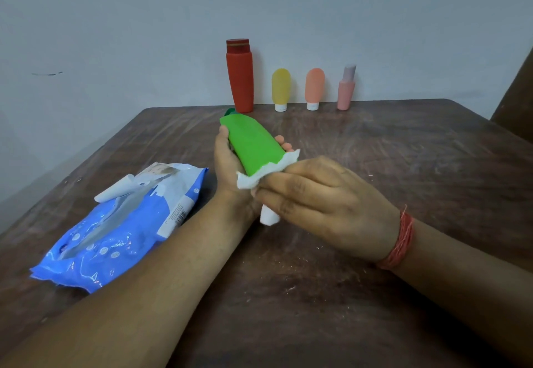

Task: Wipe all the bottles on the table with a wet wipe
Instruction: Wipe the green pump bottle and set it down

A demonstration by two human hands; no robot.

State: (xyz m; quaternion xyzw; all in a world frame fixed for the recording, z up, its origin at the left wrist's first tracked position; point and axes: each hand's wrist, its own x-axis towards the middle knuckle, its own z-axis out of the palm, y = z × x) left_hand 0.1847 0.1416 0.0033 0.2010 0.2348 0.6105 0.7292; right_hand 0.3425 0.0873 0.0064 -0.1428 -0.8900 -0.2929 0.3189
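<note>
Five bottles (pixel 255 142); one wet wipe (pixel 268 171); one wipes pack (pixel 121 226).

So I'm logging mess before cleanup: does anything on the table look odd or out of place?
Mostly tidy. The blue wet-wipe pack lies with its white flap peeled open, and pale specks dot the brown wooden table near the front. No spills.
</note>
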